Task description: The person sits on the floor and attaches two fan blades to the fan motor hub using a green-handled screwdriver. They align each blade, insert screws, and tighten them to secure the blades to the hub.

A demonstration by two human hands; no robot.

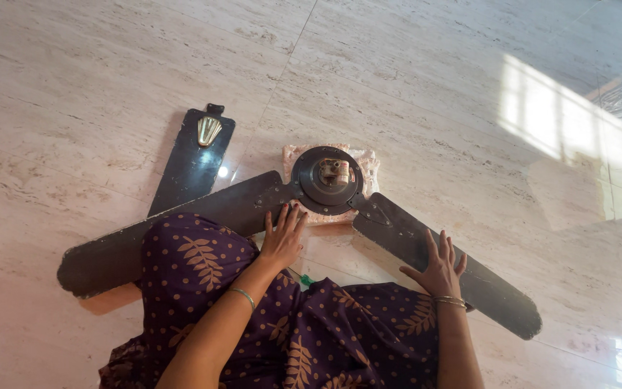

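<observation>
A dark ceiling fan lies on the marble floor, its round motor hub [327, 179] resting on a pale cloth [367, 163]. Two blades are fixed to the hub: the left blade [109, 253] and the right blade [484, 284]. A third, loose blade [190, 169] with a brass end fitting lies behind, to the left. My left hand [282, 238] lies flat with fingers spread at the left blade's root, just below the hub. My right hand [437, 265] presses flat on the right blade. Neither hand holds anything.
My knees in purple patterned fabric [304, 324] cover the floor in front of the fan and part of the left blade. A small green object [305, 279] peeks out between my knees. Polished marble floor [433, 86] reflects a bright window at the right.
</observation>
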